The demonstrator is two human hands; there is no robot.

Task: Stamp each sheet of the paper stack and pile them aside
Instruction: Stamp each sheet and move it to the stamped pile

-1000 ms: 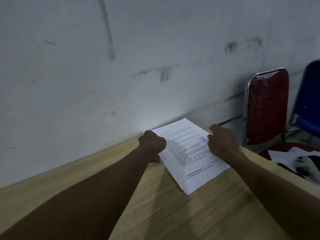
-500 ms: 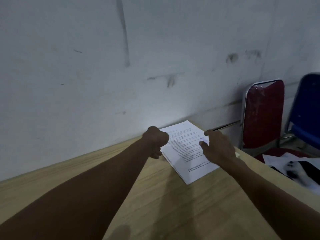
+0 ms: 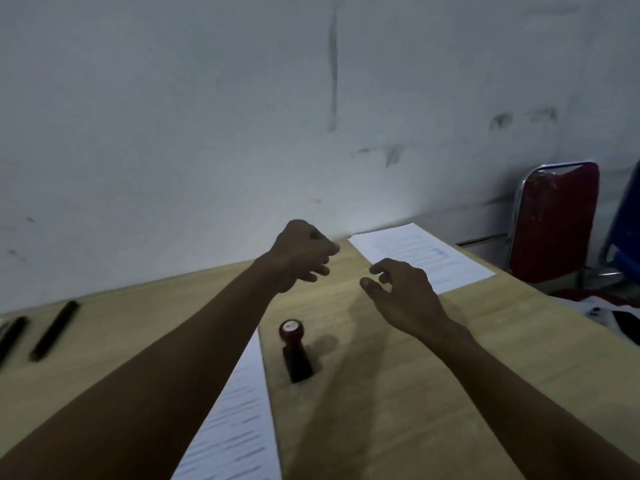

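A pile of printed sheets [image 3: 420,252] with a blue stamp mark lies at the far right of the wooden table [image 3: 398,393], near the wall. A second stack of printed paper [image 3: 239,424] lies close to me, partly under my left forearm. A rubber stamp [image 3: 294,351] with a dark red knob stands upright on the table just right of that stack. My left hand [image 3: 301,254] hovers above the table with loosely curled fingers and holds nothing. My right hand [image 3: 401,289] hovers left of the far pile, fingers loosely bent, empty.
Two dark pens [image 3: 52,332] lie at the table's left side. A red chair [image 3: 554,223] and a blue chair [image 3: 627,233] stand beyond the table's right end, beside white and black items [image 3: 609,313]. A grey wall runs right behind the table.
Both hands have come off the far pile and drawn back toward me. The view has shifted down and left, so the stamp, the near stack and the pens have come into sight.
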